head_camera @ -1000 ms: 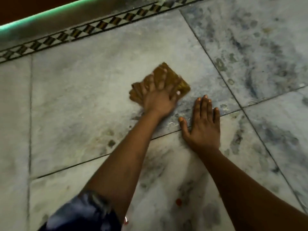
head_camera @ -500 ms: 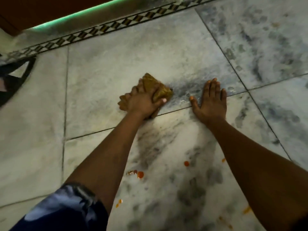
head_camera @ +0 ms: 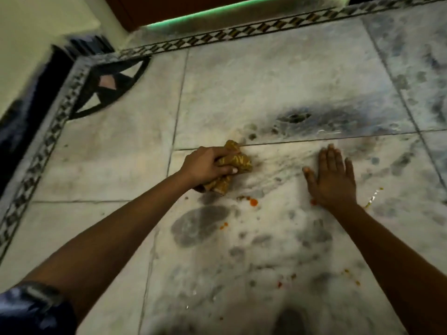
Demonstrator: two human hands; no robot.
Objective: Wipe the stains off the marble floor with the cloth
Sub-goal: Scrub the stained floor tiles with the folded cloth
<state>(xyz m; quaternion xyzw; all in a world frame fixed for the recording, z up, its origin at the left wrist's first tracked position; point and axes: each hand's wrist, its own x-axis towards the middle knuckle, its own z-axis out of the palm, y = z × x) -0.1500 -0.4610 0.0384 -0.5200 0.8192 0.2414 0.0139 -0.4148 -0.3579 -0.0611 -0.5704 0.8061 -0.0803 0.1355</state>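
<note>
My left hand (head_camera: pixel 208 165) is closed around a bunched brown patterned cloth (head_camera: pixel 238 163) that presses on the white and grey marble floor (head_camera: pixel 278 76), just below a tile seam. Flat on the same tile, palm down with fingers apart, rests my right hand (head_camera: pixel 332 180). Orange-red stains (head_camera: pixel 253 202) dot the marble just below the cloth, between my two hands. More orange specks (head_camera: pixel 350 276) lie nearer to me, and a wet yellowish streak (head_camera: pixel 372 198) sits right of my right hand.
A patterned mosaic border (head_camera: pixel 217 37) runs along the far edge and down the left side. A dark inlaid corner motif (head_camera: pixel 113 85) sits at the far left. Beyond it are a pale wall (head_camera: pixel 31 32) and a green-lit step (head_camera: pixel 212 13).
My left hand has dragged the cloth toward me across the seam onto the nearer tile, bunching it up. The view has tilted down and back, so more orange stains show.
</note>
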